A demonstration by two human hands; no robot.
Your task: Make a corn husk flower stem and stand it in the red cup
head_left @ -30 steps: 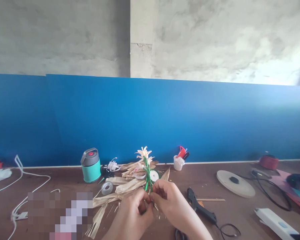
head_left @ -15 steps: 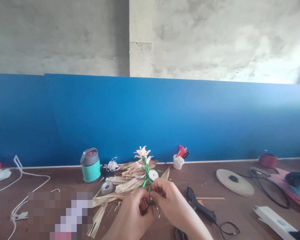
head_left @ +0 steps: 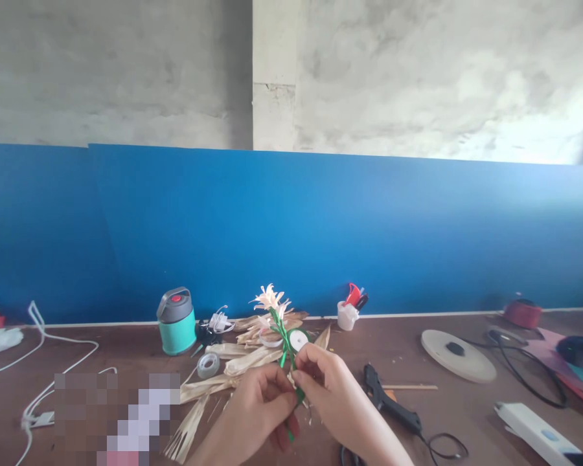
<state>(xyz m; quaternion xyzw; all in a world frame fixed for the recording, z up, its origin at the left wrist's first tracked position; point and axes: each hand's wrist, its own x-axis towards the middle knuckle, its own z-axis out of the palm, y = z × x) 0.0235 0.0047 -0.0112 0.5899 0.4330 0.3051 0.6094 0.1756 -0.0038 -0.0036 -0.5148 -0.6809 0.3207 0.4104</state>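
Green-stemmed and topped with cream petals, the artificial flower spray (head_left: 280, 327) stands before me above the tabletop (head_left: 140, 362), its head leaning left. My right hand (head_left: 333, 396) pinches its stem between thumb and fingers. My left hand (head_left: 260, 408) is closed on a green length (head_left: 300, 393) at the spray's lower end; from here I cannot tell whether that is stem or tape. The two hands are close together, and a green tip shows below the left fingers.

Just behind the spray, to its right, I see a white-faced spool (head_left: 298, 340) with a green edge. Dried husks (head_left: 255, 360) spread behind the spray and to its left, with a clear tape roll (head_left: 208, 366) at their edge. Farther left of the spray sits a turquoise insulated jar (head_left: 177, 331) with a grey handled lid. To the right of the spray and behind it is a white cup (head_left: 347, 317) holding a red-handled tool (head_left: 353, 295); nearer me on that right side lie a black glue gun (head_left: 393, 404) and a thin wooden stick (head_left: 412, 388).
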